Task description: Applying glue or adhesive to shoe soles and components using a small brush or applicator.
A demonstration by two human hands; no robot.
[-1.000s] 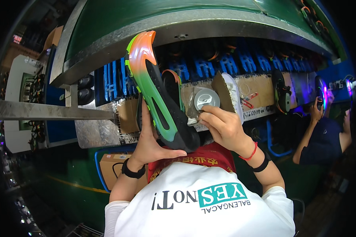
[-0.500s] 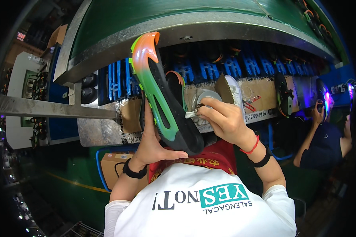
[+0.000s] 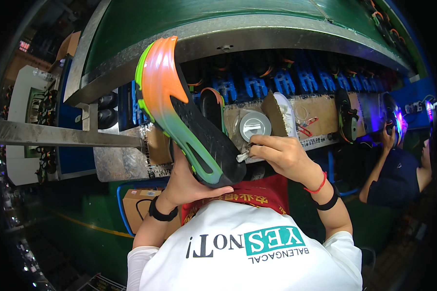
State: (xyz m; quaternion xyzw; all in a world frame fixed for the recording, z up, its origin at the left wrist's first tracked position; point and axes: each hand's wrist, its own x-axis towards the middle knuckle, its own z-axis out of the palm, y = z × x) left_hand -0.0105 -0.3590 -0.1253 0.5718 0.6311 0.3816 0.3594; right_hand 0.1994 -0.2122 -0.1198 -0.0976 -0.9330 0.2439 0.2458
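My left hand [image 3: 183, 180] holds a shoe sole [image 3: 195, 128] upright at a tilt, with its thumb along the black end and its fingers partly hidden behind. The sole is glossy orange at the top, fades to green along the side and has black elsewhere. My right hand [image 3: 282, 156] pinches a small white wad of cloth [image 3: 242, 157], which touches or nearly touches the black lower end of the sole. A dark bit shows between the fingers, too small to name. Just beyond the right hand stands a round white pot [image 3: 255, 125]. A second sole [image 3: 211, 107] stands behind the held one.
A cardboard-covered bench [image 3: 320, 109] runs beneath a metal-edged green shelf [image 3: 228, 43]. Red clips [image 3: 306, 127], a white shoe [image 3: 288, 114] and a black shoe [image 3: 345, 115] lie on it. Blue racks [image 3: 281, 82] stand behind. A co-worker [image 3: 395, 169] sits at the right, holding a shoe.
The sole has turned in my left hand and leans further left, showing more orange. My right hand has moved slightly right and nearer, uncovering the white pot.
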